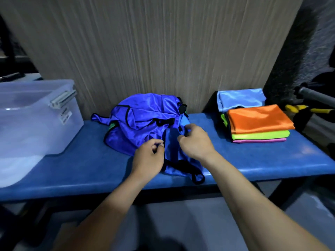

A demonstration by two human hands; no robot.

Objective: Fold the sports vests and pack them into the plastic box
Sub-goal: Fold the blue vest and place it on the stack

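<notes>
Head view looks down over both my forearms to a blue bench, where a crumpled heap of blue vests with black trim lies just beyond my knuckles, backed against a wood-grain panel; my left hand has its fingers curled in, thumb and fingertips pinching the shiny cloth at the near edge of the heap; my right hand, just beside the left, is likewise bent at the knuckles and pinches a fold of the same blue cloth a little further from me; between the two hands a strip of the vest runs toward me and ends in a black-edged loop hanging over the bench's front edge, below my wrists; a sliver of green cloth shows at the heap's left side, well beyond my left hand; far out to the left of my left hand stands the clear plastic box, lid off, with a grey latch on its near corner and a white label on its side; off to the right of my right hand, well apart from it, sits a neat stack of folded vests, orange on top, then lime green, then pink at the bottom, with a pale blue folded piece lying behind the stack against the panel; some yellow-handled tool shows further right, too blurred to name.
</notes>
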